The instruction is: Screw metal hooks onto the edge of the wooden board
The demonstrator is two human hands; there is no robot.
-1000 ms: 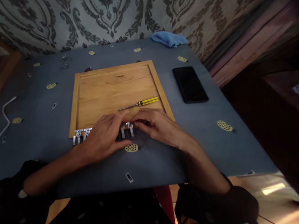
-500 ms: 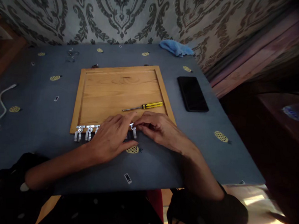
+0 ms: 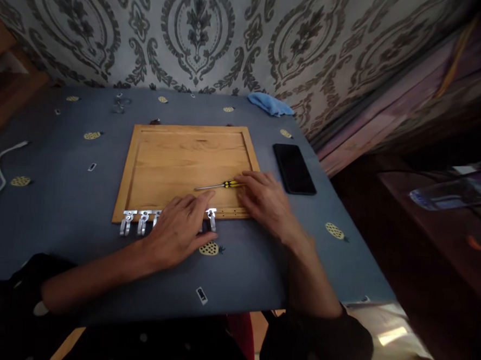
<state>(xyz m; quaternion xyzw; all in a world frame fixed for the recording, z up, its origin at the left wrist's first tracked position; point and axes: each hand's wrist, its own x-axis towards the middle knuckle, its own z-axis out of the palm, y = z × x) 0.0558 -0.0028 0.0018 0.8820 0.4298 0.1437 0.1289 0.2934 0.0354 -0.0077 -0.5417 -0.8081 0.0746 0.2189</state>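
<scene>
A framed wooden board (image 3: 193,155) lies flat on the table. Along its near edge runs a metal hook rail (image 3: 143,217) with several silver hooks, part of it hidden under my left hand. My left hand (image 3: 180,228) rests over the rail's middle, fingers stretched and thumb spread. To its right a silver hook (image 3: 211,219) shows past the thumb. On the board lies a screwdriver (image 3: 229,184) with a yellow and black handle, its shaft pointing left. My right hand (image 3: 265,206) has its fingers and thumb closed around the handle's end, which they cover.
A black phone (image 3: 294,168) lies right of the board. At the back are a blue cloth (image 3: 270,104) and small clear packaging (image 3: 120,104). A white cable (image 3: 0,171) lies at the left. The table's right edge slopes away beyond the phone.
My right hand has left the rightmost hook and moved right and back to the screwdriver handle. My left hand stays on the rail. The view has tilted up slightly.
</scene>
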